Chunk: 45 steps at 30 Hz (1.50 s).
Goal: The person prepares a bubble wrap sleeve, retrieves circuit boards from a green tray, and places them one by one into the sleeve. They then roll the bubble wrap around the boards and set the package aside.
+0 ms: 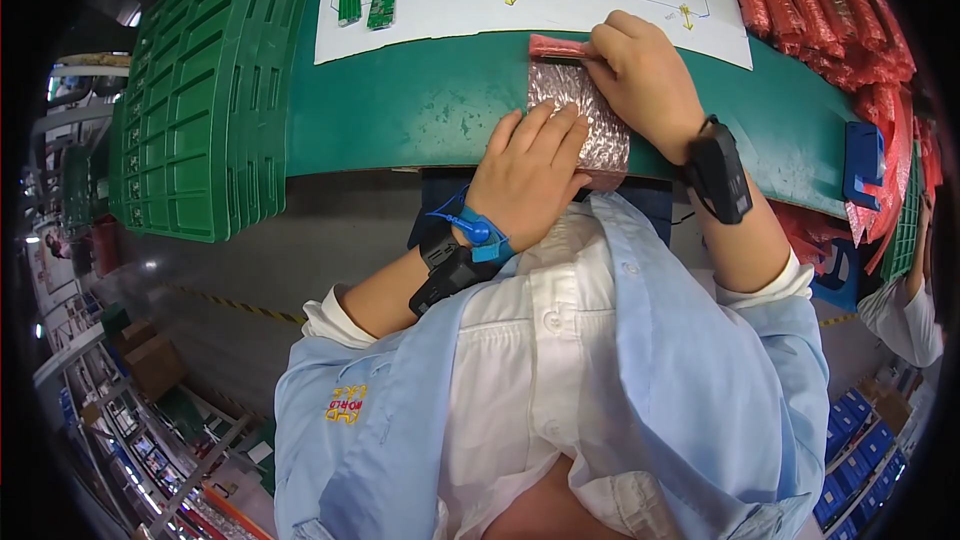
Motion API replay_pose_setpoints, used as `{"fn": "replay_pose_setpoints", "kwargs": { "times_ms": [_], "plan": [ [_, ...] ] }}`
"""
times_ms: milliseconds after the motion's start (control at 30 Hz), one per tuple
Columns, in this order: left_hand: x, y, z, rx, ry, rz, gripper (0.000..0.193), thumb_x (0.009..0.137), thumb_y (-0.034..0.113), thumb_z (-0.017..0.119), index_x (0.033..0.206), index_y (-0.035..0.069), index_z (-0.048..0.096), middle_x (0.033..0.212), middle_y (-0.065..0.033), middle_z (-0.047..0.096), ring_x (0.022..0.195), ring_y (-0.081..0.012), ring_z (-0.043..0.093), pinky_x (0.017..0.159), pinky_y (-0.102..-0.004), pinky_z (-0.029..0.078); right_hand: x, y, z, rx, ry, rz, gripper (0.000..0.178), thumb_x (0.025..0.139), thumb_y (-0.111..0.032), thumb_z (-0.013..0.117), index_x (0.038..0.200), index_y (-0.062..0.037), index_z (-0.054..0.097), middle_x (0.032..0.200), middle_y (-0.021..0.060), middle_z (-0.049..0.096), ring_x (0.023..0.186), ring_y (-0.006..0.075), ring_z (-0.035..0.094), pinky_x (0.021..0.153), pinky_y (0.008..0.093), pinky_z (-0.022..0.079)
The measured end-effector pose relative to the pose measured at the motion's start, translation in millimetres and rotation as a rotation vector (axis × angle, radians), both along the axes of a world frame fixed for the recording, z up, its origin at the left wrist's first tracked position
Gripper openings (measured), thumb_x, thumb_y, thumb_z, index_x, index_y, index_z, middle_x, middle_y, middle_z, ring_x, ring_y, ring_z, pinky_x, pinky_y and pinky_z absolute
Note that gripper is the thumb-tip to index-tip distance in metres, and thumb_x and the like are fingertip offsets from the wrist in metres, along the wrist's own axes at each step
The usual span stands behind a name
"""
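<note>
A strip of shiny, pinkish bubble wrap point(607, 138) lies on the green table, its near end hanging over the front edge. My left hand point(530, 165) rests flat on it with the fingers stretched out. At the strip's far end is a pink bubble-wrap roll point(556, 47), with a thin dark edge showing just below it. The fingers of my right hand point(640, 75) are closed on the right end of this roll. What lies inside the roll is hidden.
Two green circuit boards point(382, 2) lie on a white sheet point(450, 25) at the back. Stacked green crates point(205, 105) stand at the left. Several red bubble-wrapped bundles point(805, 10) are piled at the back right, near a blue plastic holder point(863, 165). Another person's sleeve point(905, 320) shows far right.
</note>
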<state>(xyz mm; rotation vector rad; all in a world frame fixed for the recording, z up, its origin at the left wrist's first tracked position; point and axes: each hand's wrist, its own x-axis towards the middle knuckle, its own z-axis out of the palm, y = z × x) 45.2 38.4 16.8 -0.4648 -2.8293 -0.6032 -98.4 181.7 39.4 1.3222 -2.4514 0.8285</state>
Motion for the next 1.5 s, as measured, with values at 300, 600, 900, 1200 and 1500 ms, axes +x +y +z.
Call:
{"fn": "replay_pose_setpoints", "kwargs": {
  "times_ms": [300,600,900,1200,1500],
  "plan": [
    [-0.6,-1.5,-1.3,0.009,0.009,-0.022,0.053,0.084,0.029,0.068,0.126,0.001,0.055,0.130,-0.0129,0.053,0.127,-0.0309,0.043,0.108,-0.0471,0.032,11.9,2.9,-3.3,-0.011,-0.149,0.037,0.010,0.077,-0.001,0.068,0.085,0.0004,0.063,0.087,0.0138,0.059,0.082,0.0338,0.058,0.072,0.0395,0.048],
    [-13.8,-2.6,3.8,0.025,0.038,-0.011,0.048,0.079,0.039,0.072,0.110,0.004,0.062,0.141,-0.0178,0.046,0.134,-0.0354,0.039,0.107,-0.0523,0.033,26.3,16.8,3.6,0.069,0.010,0.055,0.015,0.082,0.002,0.060,0.097,0.0021,0.066,0.098,0.0153,0.064,0.090,0.0297,0.062,0.079,0.0351,0.051],
    [-13.8,-0.4,-3.6,-0.005,0.094,-0.019,0.047,0.073,0.045,0.073,0.098,0.007,0.061,0.139,-0.0235,0.046,0.132,-0.0387,0.040,0.106,-0.0549,0.033,-56.2,-5.7,19.8,-0.074,-0.339,-0.047,0.023,0.089,-0.002,0.053,0.107,0.0006,0.067,0.108,0.0126,0.067,0.095,0.0209,0.064,0.085,0.0294,0.050],
    [-14.1,-1.8,-3.7,0.015,0.111,-0.023,0.052,0.072,0.046,0.073,0.105,0.007,0.062,0.139,-0.0216,0.047,0.132,-0.0370,0.040,0.107,-0.0526,0.032,-77.4,-144.7,-15.7,0.072,0.227,0.238,0.044,0.086,-0.016,0.061,0.130,-0.0081,0.056,0.116,0.0152,0.064,0.106,0.0339,0.062,0.096,0.0407,0.048],
    [-11.9,-5.2,-5.3,0.028,0.116,-0.012,0.056,0.072,0.045,0.074,0.110,0.006,0.062,0.138,-0.0202,0.047,0.133,-0.0352,0.039,0.108,-0.0517,0.031,-56.0,-181.7,9.6,0.576,0.296,0.302,0.040,0.086,-0.028,0.065,0.122,-0.0087,0.061,0.107,0.0118,0.066,0.105,0.0327,0.061,0.090,0.0403,0.050]
  ]
}}
